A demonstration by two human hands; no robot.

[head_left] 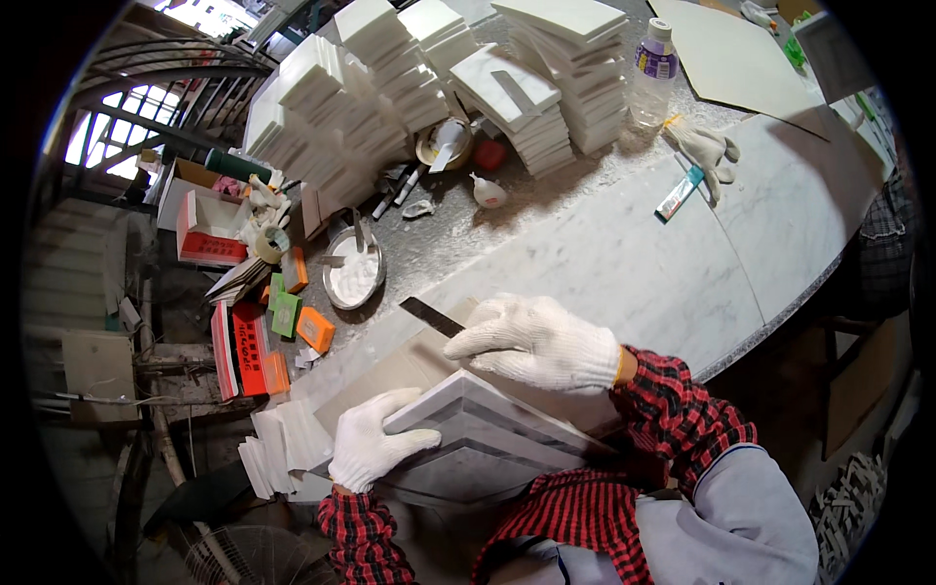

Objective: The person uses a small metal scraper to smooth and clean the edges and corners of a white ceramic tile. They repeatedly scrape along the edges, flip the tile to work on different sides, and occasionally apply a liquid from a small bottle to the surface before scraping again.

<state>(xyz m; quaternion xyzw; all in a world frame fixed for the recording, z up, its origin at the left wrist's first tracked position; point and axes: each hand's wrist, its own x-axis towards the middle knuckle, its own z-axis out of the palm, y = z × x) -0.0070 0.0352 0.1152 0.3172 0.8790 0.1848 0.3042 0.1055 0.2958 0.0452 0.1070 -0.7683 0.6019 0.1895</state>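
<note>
My left hand (375, 437), in a white knitted glove, grips the left edge of a marble tile (487, 450) with grey and white chevron bands. The tile is tilted up toward me, its corner pointing away. Above that corner, my right hand (536, 343), gloved alike, is closed around a dark flat metal blade (429, 315) that sticks out to the left. A gap too small to judge separates the right hand from the tile's upper edge. Under both lies a beige sheet (375, 375) on the marble tabletop (624, 258).
Tall stacks of white tiles (570, 73) stand at the back. A steel bowl of white powder (353, 273), a plastic bottle (653, 73), a spare glove (704, 151) and a small blue-and-white packet (680, 193) sit on the table. Small orange and green boxes (286, 314) line its left edge.
</note>
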